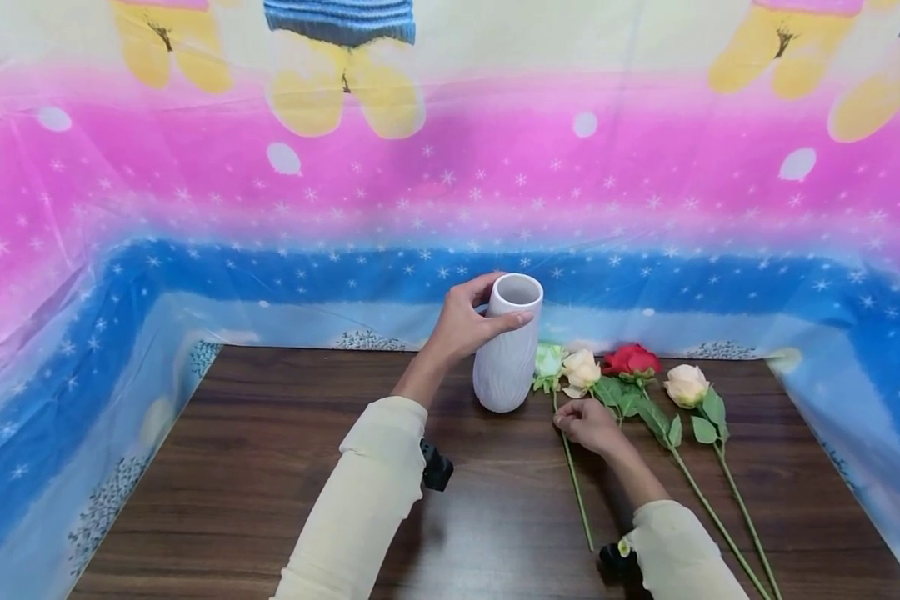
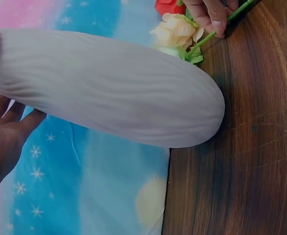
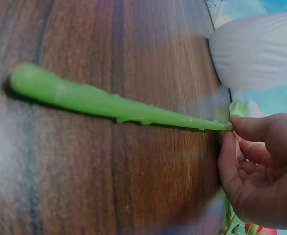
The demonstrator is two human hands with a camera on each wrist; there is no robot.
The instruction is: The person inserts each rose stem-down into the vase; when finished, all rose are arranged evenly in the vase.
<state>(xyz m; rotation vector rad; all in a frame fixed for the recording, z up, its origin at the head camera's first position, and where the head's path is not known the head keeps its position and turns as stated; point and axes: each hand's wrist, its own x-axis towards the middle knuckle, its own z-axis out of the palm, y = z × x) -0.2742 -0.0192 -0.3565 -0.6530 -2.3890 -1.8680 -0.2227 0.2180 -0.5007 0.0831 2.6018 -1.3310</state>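
Note:
A white ribbed vase (image 1: 507,354) stands upright on the dark wooden table (image 1: 270,467) near its back edge. My left hand (image 1: 468,321) grips the vase just under its rim; the vase (image 2: 114,88) fills the left wrist view. Right of the vase lie several artificial roses: a pale green one (image 1: 549,360), a cream one (image 1: 581,368), a red one (image 1: 632,360) and another cream one (image 1: 686,385). My right hand (image 1: 587,423) pinches the long green stem (image 1: 576,487) of the leftmost rose, which lies on the table. In the right wrist view the fingers (image 3: 241,128) hold that stem (image 3: 104,103) at its upper end.
A colourful plastic sheet (image 1: 450,167) walls in the table at the back and both sides. The two right-hand rose stems (image 1: 727,517) run toward the front right corner. Bare wood lies left of my left arm and between my arms.

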